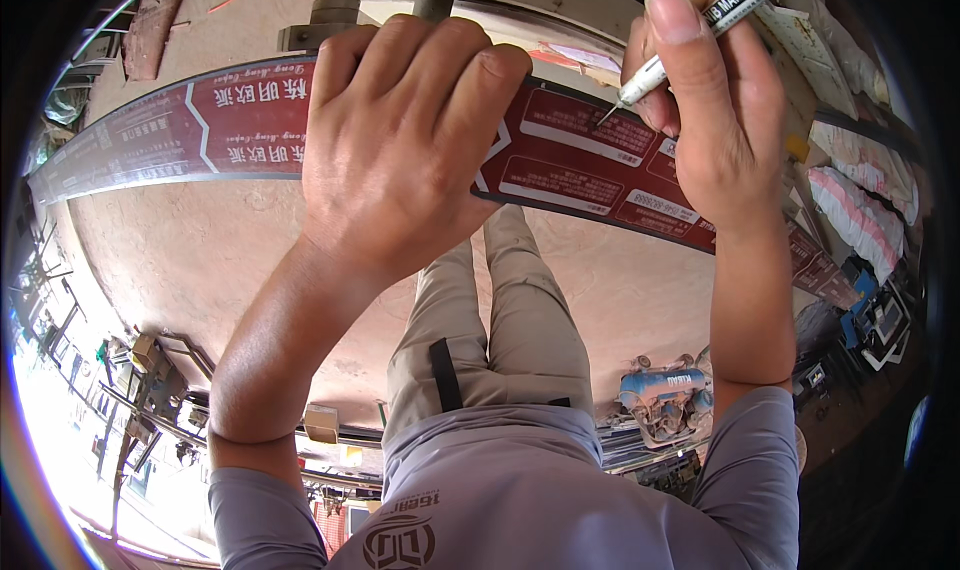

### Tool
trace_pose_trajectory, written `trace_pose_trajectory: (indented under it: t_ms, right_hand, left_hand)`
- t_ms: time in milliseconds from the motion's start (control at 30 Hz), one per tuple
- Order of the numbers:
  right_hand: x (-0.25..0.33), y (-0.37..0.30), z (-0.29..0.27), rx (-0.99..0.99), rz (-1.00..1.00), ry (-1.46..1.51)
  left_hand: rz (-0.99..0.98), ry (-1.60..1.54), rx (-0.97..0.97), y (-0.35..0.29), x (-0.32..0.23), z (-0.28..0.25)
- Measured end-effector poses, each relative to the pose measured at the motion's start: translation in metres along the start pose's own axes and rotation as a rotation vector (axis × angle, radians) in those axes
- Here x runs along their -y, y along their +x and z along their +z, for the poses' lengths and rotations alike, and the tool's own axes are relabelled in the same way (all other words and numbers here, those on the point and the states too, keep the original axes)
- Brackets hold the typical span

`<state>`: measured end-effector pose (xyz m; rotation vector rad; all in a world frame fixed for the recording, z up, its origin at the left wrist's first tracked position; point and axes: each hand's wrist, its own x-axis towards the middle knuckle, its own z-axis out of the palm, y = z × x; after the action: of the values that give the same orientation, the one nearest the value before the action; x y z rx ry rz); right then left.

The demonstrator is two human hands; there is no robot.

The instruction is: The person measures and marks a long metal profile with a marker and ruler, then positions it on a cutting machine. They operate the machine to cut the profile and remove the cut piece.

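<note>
A long flat bar (575,175), covered in dark red printed film with pale lettering, crosses in front of me from left to right. My left hand (405,155) lies over its middle, back of the hand up, with the fingers curled over the far edge. In my right hand (715,120) is a white marker pen (742,2), pinched between thumb and fingers and slanted. Its thin dark tip points down and left, close to the bar's far edge. Whether the tip touches the film I cannot tell.
A metal fixture (335,12) stands at the far side beyond the bar. Pink-striped white sacks (858,222) lie at the right. A blue machine (660,386) sits on the floor at the lower right. Racks and cardboard boxes (147,354) are at the lower left.
</note>
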<state>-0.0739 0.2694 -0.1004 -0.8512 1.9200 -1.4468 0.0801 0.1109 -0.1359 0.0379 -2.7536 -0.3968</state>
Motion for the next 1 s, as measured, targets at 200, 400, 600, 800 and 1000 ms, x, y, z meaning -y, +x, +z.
trace_pose_trajectory:
  t_ms: [200, 400, 600, 800, 1000]
  right_hand:
    - [-0.0002, 0.0013, 0.0012, 0.019, 0.048, 0.078]
    - [-0.0024, 0.0009, 0.0023, 0.01, 0.044, 0.079]
    - [-0.0066, 0.0027, -0.0017, 0.023, 0.006, 0.131]
    - [-0.008, 0.0016, -0.0023, -0.034, 0.035, 0.067]
    - [-0.0075, 0.0061, -0.0064, -0.003, -0.044, 0.202]
  left_hand:
    - [-0.009, -0.013, -0.019, 0.0004, -0.0012, 0.0003]
    - [-0.01, -0.001, -0.005, 0.0009, 0.0, -0.0001]
    - [-0.01, -0.001, 0.009, 0.0009, -0.0002, -0.0006]
    - [-0.012, 0.002, 0.022, 0.0017, -0.0004, -0.0009]
    - [-0.015, -0.02, 0.022, 0.0037, -0.0023, -0.0023]
